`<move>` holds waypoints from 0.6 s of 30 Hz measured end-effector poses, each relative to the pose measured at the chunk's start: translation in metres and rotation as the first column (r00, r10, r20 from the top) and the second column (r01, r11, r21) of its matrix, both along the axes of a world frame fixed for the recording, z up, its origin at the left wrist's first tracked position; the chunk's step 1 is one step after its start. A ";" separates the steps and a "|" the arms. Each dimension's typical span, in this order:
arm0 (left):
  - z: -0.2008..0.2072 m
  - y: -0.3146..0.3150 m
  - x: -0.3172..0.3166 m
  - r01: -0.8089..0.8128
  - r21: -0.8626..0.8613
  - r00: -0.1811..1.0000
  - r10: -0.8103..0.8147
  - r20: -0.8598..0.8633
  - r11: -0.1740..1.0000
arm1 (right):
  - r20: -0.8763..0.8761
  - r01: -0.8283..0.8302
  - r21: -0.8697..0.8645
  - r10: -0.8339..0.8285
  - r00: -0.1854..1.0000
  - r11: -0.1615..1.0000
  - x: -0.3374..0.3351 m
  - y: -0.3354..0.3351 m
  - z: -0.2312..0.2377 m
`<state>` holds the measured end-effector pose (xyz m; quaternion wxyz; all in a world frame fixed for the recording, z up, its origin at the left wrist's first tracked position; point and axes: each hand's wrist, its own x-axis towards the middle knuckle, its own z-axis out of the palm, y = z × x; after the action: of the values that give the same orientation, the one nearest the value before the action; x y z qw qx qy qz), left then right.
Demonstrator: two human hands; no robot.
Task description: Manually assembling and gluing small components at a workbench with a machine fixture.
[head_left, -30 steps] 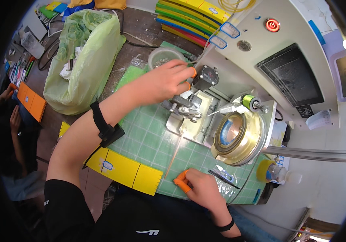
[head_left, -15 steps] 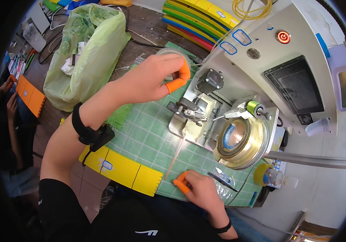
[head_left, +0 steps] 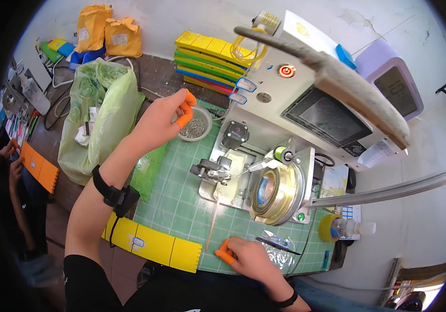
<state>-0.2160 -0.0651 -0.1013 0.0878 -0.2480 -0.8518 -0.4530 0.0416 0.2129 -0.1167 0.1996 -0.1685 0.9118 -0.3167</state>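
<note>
The bowl [head_left: 210, 126], round, whitish and open-topped, stands upright toward half past ten from the middle of the view. Its rim shows from about noon round to eight o'clock; the rest is covered. Inside, metal bits [head_left: 194, 128], small and silvery grey, lie in a loose, jumbled heap; they are too small for their shape to be told. The strand [head_left: 212, 223], thin, pinkish copper and nearly straight, lies toward six o'clock, slanting from about half past twelve to half past six.
</note>
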 end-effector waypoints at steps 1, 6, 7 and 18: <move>-0.001 -0.002 -0.005 -0.018 -0.138 0.989 -0.003 -0.146 0.990 | -0.014 -0.001 -0.007 0.000 1.000 1.000 0.000 0.000 0.001; -0.006 0.011 -0.017 0.084 -0.072 0.996 -0.082 0.034 0.994 | -0.023 0.015 -0.016 -0.016 1.000 1.000 0.003 0.002 0.001; -0.004 0.013 -0.015 0.085 -0.076 0.996 -0.083 0.026 0.994 | -0.031 0.017 -0.019 -0.018 0.999 1.000 0.003 0.003 0.000; 0.006 0.012 0.013 0.067 -0.094 0.996 -0.060 0.073 0.993 | 0.012 0.010 -0.033 -0.010 1.000 0.999 0.001 0.004 0.001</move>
<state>-0.2028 -0.0531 -0.0957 0.0313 -0.2629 -0.8668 -0.4226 0.0423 0.2166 -0.1158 0.2004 -0.1655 0.9061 -0.3337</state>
